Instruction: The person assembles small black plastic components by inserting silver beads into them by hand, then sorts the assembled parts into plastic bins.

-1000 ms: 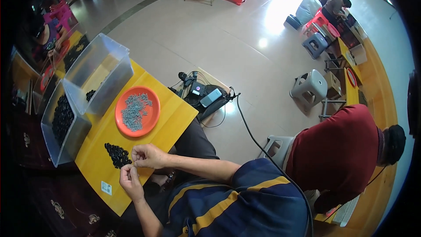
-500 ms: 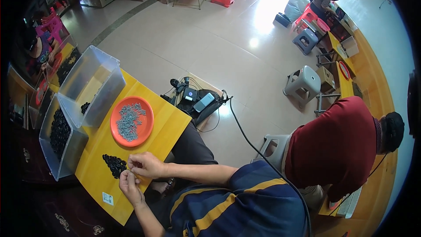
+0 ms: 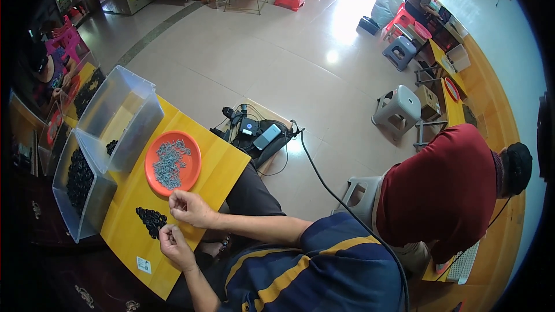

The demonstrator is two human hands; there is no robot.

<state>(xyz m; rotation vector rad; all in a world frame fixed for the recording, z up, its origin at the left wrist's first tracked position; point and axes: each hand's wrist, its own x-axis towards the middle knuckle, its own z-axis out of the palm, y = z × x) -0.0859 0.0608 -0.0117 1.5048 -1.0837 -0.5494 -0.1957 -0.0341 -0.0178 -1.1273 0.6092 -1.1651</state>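
Observation:
Over the yellow table (image 3: 136, 254), my right hand (image 3: 195, 209) is the farther one, its fingertips pinched together beside the near rim of an orange-red plate (image 3: 195, 176). Small grey screw-like pieces (image 3: 169, 164) lie heaped on that plate. Nearer to me, my left hand (image 3: 177, 247) is also closed in a pinch, at the edge of a pile of small black ring-shaped parts (image 3: 151, 221). Whatever sits between the fingertips of either hand is too small to make out. A gap separates the two hands.
Two translucent plastic bins (image 3: 87, 219) stand at the table's left, with black parts inside. A white label (image 3: 144, 265) lies near the front edge. Beyond the table are cables and small devices (image 3: 266, 137). At right, a person in a red top (image 3: 439, 190) sits close by.
My right hand has moved up and away from my left hand, toward the plate, so the fingertips that were close together are now apart. My left hand has barely shifted.

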